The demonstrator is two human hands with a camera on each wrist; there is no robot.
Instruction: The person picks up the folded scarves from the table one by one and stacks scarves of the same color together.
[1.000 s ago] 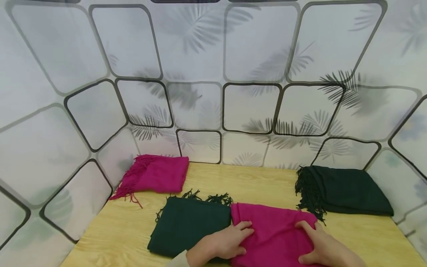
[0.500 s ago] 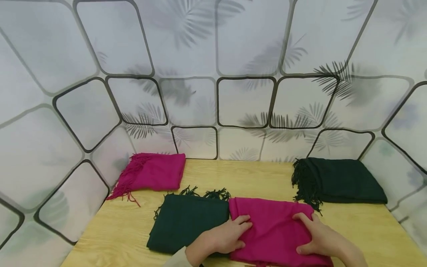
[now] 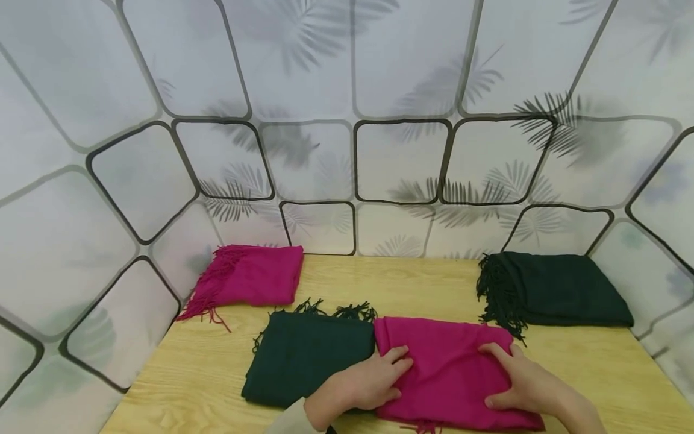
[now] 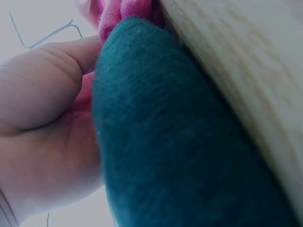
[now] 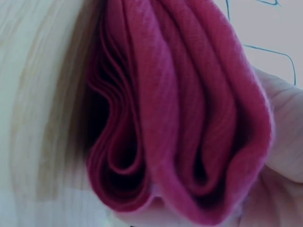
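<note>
A folded pink fringed scarf [image 3: 441, 361] lies at the front of the table, its folded layers showing edge-on in the right wrist view. My left hand [image 3: 374, 380] rests on its left edge, fingers spread and slightly bent on the cloth. Over the right edge lies my right hand [image 3: 526, 380], thumb and forefinger spread on top; its other fingers are partly hidden. Against the pink scarf's left side sits a folded dark green scarf [image 3: 309, 355], fringe at the far edge, partly under my left forearm. The left wrist view shows this green scarf [image 4: 165, 127] close up, beside my thumb.
A second pink scarf [image 3: 265, 274] lies folded at the back left, fringe to the left. Another dark green scarf [image 3: 564, 289] lies at the back right. A patterned cloth wall [image 3: 401, 163] encloses the wooden table [image 3: 379, 277] on the back and sides.
The head view has tilted slightly downward, bringing the front pink scarf's near edge and some fringe into sight. Both hands stay in the same place on that scarf.
</note>
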